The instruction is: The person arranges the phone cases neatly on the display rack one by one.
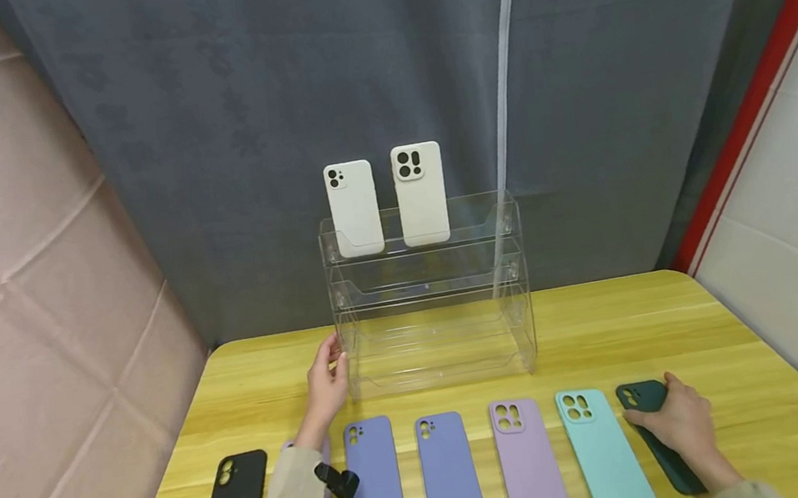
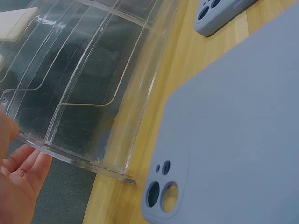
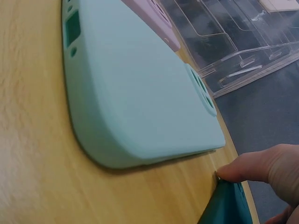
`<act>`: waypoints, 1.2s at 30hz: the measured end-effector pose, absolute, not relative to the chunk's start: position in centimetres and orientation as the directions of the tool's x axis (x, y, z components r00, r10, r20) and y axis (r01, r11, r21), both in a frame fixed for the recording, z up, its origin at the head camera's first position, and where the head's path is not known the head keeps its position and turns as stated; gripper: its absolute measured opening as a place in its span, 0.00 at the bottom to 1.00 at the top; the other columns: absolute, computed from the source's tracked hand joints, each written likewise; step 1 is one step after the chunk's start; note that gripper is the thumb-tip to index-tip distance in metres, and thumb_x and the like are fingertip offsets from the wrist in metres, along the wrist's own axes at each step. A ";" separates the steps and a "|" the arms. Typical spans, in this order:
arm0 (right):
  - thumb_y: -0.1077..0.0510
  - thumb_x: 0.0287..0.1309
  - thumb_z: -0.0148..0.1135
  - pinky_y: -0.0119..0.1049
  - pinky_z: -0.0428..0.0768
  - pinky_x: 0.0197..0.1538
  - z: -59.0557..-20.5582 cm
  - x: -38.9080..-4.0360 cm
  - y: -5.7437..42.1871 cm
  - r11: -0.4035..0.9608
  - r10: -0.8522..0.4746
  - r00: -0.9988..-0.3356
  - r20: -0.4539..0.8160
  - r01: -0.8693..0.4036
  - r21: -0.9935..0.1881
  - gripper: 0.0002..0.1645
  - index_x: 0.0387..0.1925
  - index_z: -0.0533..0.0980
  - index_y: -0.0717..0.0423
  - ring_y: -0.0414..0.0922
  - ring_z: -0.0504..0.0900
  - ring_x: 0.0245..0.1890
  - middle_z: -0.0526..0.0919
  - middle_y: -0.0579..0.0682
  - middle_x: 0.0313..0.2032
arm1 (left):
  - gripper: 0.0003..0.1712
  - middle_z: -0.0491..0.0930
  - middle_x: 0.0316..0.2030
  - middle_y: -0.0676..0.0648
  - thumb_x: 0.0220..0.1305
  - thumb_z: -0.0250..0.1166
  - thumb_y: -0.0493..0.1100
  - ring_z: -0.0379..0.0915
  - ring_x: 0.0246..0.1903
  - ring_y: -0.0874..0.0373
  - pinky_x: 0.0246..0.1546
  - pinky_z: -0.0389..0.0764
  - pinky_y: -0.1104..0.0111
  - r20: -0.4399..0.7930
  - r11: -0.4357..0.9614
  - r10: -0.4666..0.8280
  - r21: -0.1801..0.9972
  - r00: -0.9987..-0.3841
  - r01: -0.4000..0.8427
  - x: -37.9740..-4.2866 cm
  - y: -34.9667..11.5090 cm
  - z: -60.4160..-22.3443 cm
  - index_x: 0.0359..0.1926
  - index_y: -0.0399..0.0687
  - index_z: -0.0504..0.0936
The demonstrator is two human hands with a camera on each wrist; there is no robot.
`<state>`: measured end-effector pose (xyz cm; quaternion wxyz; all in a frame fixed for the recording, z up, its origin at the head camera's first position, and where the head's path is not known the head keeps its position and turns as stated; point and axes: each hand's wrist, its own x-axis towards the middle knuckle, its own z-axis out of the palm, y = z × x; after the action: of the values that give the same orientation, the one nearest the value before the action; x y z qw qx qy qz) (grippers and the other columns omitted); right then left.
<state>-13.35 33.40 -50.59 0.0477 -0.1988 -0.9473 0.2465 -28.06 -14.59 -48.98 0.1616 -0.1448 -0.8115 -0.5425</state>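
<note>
Right wrist view crops the dark green case.

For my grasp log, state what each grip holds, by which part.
The right grip pinches the dark green, rectangular phone case by its camera-hole end; the left grip holds the clear plastic tiered rack by its left side.

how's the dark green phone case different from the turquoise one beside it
The right hand grips the dark green case; the turquoise case lies untouched. The dark green case's camera cutouts look smaller than the turquoise case's. Both are plain phone cases with rounded corners.
</note>
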 end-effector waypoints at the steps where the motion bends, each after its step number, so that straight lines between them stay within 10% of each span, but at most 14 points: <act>1: 0.47 0.36 0.73 0.60 0.68 0.43 -50.6 -13.3 33.4 0.798 0.405 -0.914 -0.006 0.356 -0.486 0.60 0.58 0.54 0.85 0.74 0.67 0.43 0.65 0.84 0.46 | 0.22 0.71 0.51 0.29 0.70 0.50 0.32 0.68 0.48 0.40 0.46 0.75 0.48 0.414 0.369 0.061 0.836 -0.908 0.406 -28.1 -14.6 -49.0 0.63 0.29 0.63; 36: 0.60 0.42 0.69 0.60 0.67 0.51 -47.2 -15.0 32.5 0.696 0.503 -0.837 0.216 0.245 -0.675 0.47 0.61 0.58 0.78 0.69 0.67 0.50 0.67 0.77 0.53 | 0.23 0.70 0.52 0.28 0.70 0.50 0.32 0.68 0.48 0.39 0.46 0.74 0.47 0.417 0.368 0.064 0.835 -0.907 0.410 -28.0 -14.6 -48.8 0.63 0.28 0.63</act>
<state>-14.98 32.47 -47.21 0.1962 -0.2078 -0.8998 0.3297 -28.00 -14.61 -48.85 0.1592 -0.1459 -0.8117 -0.5427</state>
